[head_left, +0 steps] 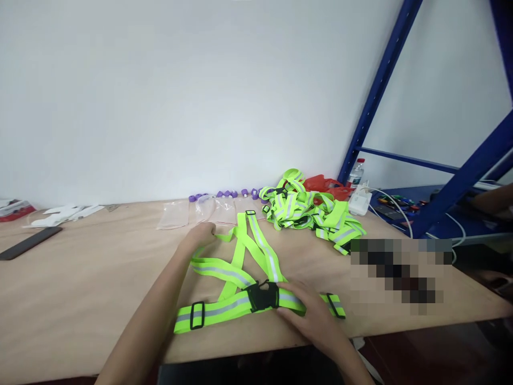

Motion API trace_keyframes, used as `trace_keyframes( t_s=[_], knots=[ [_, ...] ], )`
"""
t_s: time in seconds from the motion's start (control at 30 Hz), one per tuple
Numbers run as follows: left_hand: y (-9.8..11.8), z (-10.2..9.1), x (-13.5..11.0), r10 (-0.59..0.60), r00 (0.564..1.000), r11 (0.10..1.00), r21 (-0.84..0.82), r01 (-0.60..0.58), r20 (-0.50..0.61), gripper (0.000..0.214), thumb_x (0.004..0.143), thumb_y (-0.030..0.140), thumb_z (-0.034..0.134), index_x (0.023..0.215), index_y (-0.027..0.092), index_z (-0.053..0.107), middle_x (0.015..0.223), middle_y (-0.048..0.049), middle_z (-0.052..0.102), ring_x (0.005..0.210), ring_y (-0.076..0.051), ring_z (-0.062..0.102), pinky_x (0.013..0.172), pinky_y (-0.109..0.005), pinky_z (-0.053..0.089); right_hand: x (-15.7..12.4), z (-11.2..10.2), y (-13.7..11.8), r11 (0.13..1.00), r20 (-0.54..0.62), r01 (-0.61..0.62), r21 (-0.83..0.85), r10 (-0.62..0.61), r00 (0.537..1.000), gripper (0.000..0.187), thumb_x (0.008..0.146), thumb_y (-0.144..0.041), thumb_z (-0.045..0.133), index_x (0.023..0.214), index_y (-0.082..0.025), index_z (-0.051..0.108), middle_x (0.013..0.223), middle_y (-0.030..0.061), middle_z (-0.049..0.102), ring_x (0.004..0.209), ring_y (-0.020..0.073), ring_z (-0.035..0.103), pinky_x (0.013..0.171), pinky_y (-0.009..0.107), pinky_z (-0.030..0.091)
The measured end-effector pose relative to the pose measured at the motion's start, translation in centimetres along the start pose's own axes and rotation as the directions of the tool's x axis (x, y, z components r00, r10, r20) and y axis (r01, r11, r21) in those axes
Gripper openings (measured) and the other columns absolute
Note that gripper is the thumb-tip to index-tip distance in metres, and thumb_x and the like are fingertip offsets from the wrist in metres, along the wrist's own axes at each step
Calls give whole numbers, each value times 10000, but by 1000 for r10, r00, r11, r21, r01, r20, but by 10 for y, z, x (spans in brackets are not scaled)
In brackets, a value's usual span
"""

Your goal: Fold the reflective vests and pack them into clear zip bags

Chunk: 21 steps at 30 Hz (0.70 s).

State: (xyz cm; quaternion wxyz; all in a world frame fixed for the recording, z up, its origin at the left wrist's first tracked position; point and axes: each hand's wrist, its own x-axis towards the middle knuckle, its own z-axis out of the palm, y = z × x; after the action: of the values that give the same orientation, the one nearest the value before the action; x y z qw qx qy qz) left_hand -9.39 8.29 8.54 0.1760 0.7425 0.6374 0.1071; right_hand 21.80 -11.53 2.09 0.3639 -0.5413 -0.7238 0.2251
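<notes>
A neon-yellow reflective strap harness (240,267) lies spread on the wooden table (80,289), with a black buckle (262,295) on its waist band. My left hand (200,235) is closed on the far end of one strap, at the harness's upper left. My right hand (306,313) lies flat on the waist band just right of the buckle, fingers stretched toward it.
A heap of similar harnesses (308,211) sits at the back right, by a red bag (326,186) and a water bottle (356,174). Clear plastic bags (196,213) and purple caps (226,194) line the wall. A phone (29,243) lies far left. Blue shelving (452,187) stands right.
</notes>
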Motion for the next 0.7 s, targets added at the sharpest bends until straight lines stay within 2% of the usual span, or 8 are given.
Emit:
trace_keyframes(
  t_s=[0.1, 0.17, 0.27, 0.33, 0.4, 0.53, 0.63, 0.7],
  knots=[
    [-7, -11, 13, -31, 999, 988, -154, 26, -27, 143, 669, 204, 633, 730, 211, 505, 675, -54, 652, 741, -266, 676, 605, -294, 437, -1, -1, -1, 1000, 11, -11, -17, 12, 1000, 374, 822, -303, 722, 1195, -328, 724, 1205, 45, 735, 1139, 291, 667, 982, 439, 536],
    [-12, -21, 20, -41, 999, 956, -288, 48, 32, 208, 691, 242, 671, 836, 204, 527, 619, -26, 635, 655, -246, 674, 566, -282, 442, -1, -2, -1, 999, 20, -11, -39, 12, 1000, 370, 822, -311, 725, 1192, -326, 726, 1206, 47, 736, 1142, 293, 667, 981, 442, 539],
    [-18, -33, 26, 34, 988, 864, -501, 46, 149, 420, 667, 348, 784, 991, 194, 566, 668, -18, 663, 606, -215, 669, 541, -275, 478, -1, -2, 0, 998, 32, -5, -67, 7, 999, 360, 819, -319, 726, 1179, -309, 733, 1196, 58, 740, 1138, 297, 672, 971, 444, 547],
    [-20, -36, 30, 111, 981, 780, -625, 15, 161, 484, 665, 433, 818, 1021, 194, 593, 741, -25, 672, 620, -187, 659, 549, -270, 501, 0, -1, 2, 997, 41, -2, -82, 5, 999, 358, 821, -317, 721, 1178, -304, 732, 1194, 62, 742, 1133, 295, 675, 963, 440, 553],
    [-21, -32, 38, 148, 981, 701, -713, -17, 123, 464, 704, 514, 801, 959, 180, 605, 715, -20, 633, 579, -154, 614, 522, -256, 489, 1, -1, 2, 995, 44, 4, -99, 1, 999, 357, 822, -316, 717, 1179, -305, 731, 1191, 63, 743, 1129, 294, 678, 962, 438, 554],
    [-14, -13, 58, 113, 994, 594, -802, -63, 6, 475, 842, 623, 648, 891, 157, 565, 673, -28, 586, 521, -122, 549, 488, -245, 471, 3, 0, 3, 991, 46, 10, -133, -4, 999, 355, 820, -347, 723, 1171, -296, 737, 1182, 71, 749, 1115, 296, 688, 950, 433, 563],
    [-10, 1, 69, 88, 994, 583, -806, -97, -56, 501, 910, 640, 531, 1009, 152, 582, 860, -93, 685, 677, -167, 650, 603, -278, 549, 2, 1, 5, 988, 43, 21, -151, -14, 999, 349, 831, -360, 711, 1171, -292, 737, 1175, 75, 752, 1101, 295, 696, 930, 426, 576],
    [-11, 9, 72, 59, 996, 633, -769, -92, -70, 506, 893, 620, 568, 1095, 157, 596, 977, -117, 714, 794, -213, 690, 661, -306, 570, 1, 1, 7, 987, 39, 37, -158, -31, 999, 343, 836, -355, 704, 1172, -296, 735, 1173, 73, 754, 1093, 292, 700, 916, 419, 583]
  ],
)
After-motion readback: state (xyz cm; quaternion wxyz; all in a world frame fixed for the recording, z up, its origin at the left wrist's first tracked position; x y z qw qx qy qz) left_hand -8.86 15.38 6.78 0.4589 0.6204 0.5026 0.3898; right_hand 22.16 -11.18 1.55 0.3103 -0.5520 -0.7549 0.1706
